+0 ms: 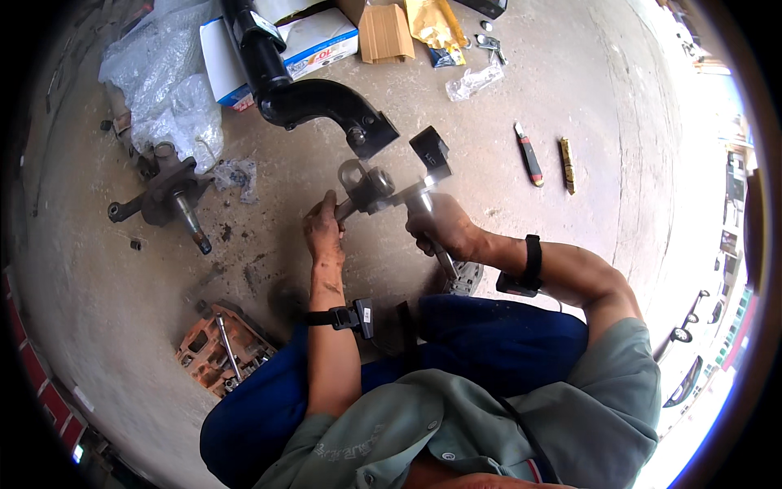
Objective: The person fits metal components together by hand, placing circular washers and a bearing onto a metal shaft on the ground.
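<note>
A grey metal steering knuckle (376, 189) hangs in front of me, a little below the end of a black axle beam (326, 104). With fingers wrapped round its short arm, my left hand (323, 230) supports its left side. On the other side, my right hand (446, 226) is closed round its bright metal shaft, which sticks out below the fist. A black bracket (429, 151) stands up at the knuckle's upper right. The beam's end looks apart from the knuckle. Part of the shaft is hidden by my fingers.
Another, worn knuckle (171, 204) lies at left, near bubble wrap (167, 81). Boxes (322, 41) and a yellow pouch (436, 28) are at the top. A red-black utility knife (529, 155) and a yellowish stick (568, 165) lie right. An orange tool case (216, 350) sits by my left knee.
</note>
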